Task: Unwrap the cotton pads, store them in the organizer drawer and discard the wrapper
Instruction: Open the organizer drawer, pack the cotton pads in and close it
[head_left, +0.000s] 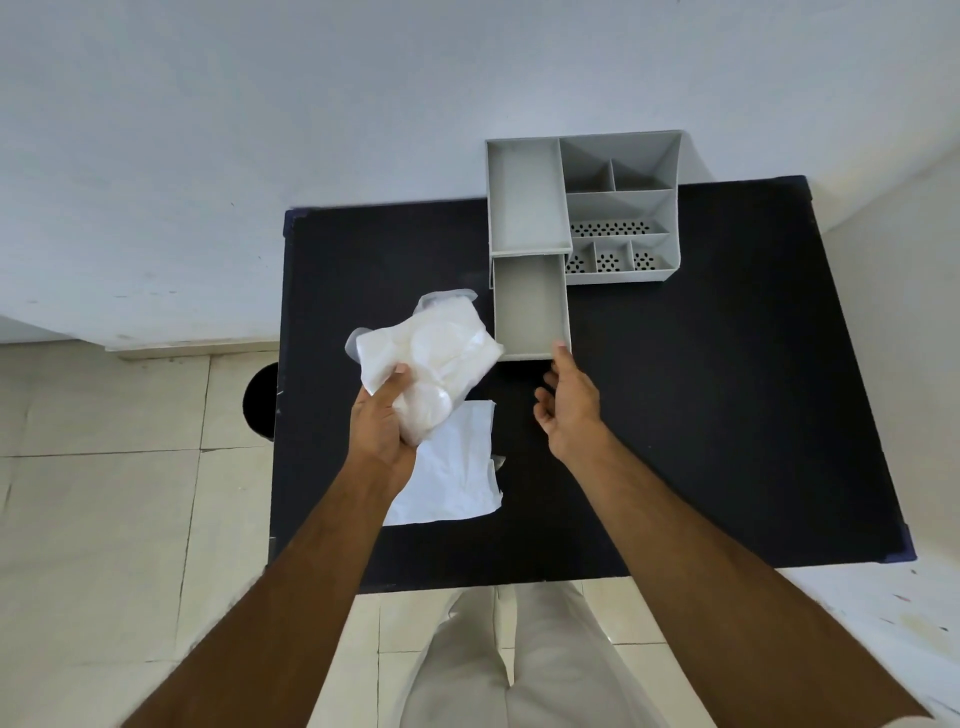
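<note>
My left hand (382, 423) grips a clear plastic pack of round white cotton pads (441, 358) and holds it above the black table (701, 389). A flat white wrapper piece (452, 478) lies on the table under that hand. The grey organizer (618, 208) stands at the table's far edge. Its drawer (530, 306) is pulled out toward me and looks empty. My right hand (569, 405) is open, fingers spread, with its fingertips at the drawer's front right corner.
A dark round bin (261, 400) stands on the tiled floor just left of the table. A white wall rises behind the table. My light trousers show below the table's near edge.
</note>
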